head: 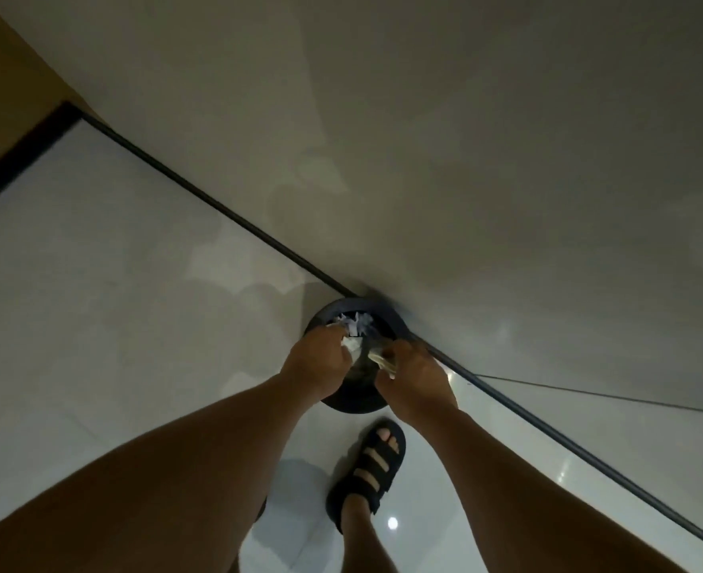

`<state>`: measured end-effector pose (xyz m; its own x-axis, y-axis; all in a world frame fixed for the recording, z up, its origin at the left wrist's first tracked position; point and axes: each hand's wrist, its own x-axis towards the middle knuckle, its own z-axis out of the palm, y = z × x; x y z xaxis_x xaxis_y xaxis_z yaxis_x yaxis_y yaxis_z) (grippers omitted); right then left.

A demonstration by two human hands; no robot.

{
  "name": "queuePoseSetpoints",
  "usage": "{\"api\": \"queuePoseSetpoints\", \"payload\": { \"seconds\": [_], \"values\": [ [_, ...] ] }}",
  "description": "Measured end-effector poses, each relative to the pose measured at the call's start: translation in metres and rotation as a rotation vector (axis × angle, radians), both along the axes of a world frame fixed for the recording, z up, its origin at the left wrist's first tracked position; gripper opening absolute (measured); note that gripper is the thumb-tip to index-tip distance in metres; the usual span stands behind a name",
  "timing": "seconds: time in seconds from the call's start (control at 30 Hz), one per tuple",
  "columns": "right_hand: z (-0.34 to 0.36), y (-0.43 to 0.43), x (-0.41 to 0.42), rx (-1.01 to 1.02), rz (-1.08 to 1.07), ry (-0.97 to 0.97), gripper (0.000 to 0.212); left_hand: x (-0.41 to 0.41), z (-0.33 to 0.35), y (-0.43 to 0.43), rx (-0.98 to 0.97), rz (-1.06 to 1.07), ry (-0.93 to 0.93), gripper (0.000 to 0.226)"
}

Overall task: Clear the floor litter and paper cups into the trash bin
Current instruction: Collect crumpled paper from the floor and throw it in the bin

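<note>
A round black trash bin [343,307] stands on the floor against the wall, straight below me. Crumpled white paper [358,322] lies inside it near the far rim. My left hand [316,366] is over the bin's left side, shut on a wad of white paper [352,345]. My right hand [414,378] is over the bin's right side, gripping a pale crushed piece, possibly a paper cup [383,361]. Both hands hide most of the bin's opening.
A grey wall [465,159] with a black skirting strip [217,204] runs diagonally right behind the bin. The floor is glossy white tile [93,303]. My right foot in a black sandal [370,469] stands just before the bin. A brown door or panel [2,76] is at far left.
</note>
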<state>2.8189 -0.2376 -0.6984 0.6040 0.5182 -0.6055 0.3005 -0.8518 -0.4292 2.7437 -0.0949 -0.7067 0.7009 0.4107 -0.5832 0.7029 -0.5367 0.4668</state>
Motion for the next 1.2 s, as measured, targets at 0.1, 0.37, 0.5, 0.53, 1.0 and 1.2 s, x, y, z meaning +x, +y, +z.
{"api": "queuePoseSetpoints", "payload": {
  "seconds": [0.1,0.37,0.5,0.53,1.0,1.2],
  "values": [
    [-0.084,0.011,0.005,-0.003,-0.049,-0.002,0.033,0.011,-0.081,0.006,0.008,-0.083,-0.024,0.036],
    [-0.160,0.020,-0.001,0.005,-0.103,0.013,0.073,-0.012,-0.148,0.018,0.188,-0.441,-0.116,0.064],
    [-0.108,0.006,-0.012,0.035,-0.188,0.054,0.064,-0.015,-0.106,0.025,0.125,-0.426,-0.031,0.068],
    [-0.090,0.002,-0.014,0.022,-0.194,0.053,0.063,-0.014,-0.090,0.028,0.112,-0.436,-0.013,0.067],
    [0.254,-0.081,-0.109,-0.057,-0.607,-0.066,0.071,-0.004,0.255,-0.029,0.139,-0.835,-0.115,0.066],
    [0.354,-0.187,-0.162,-0.111,-0.809,-0.213,0.071,0.008,0.365,-0.138,0.215,-1.152,-0.179,0.071]
  ]
}}
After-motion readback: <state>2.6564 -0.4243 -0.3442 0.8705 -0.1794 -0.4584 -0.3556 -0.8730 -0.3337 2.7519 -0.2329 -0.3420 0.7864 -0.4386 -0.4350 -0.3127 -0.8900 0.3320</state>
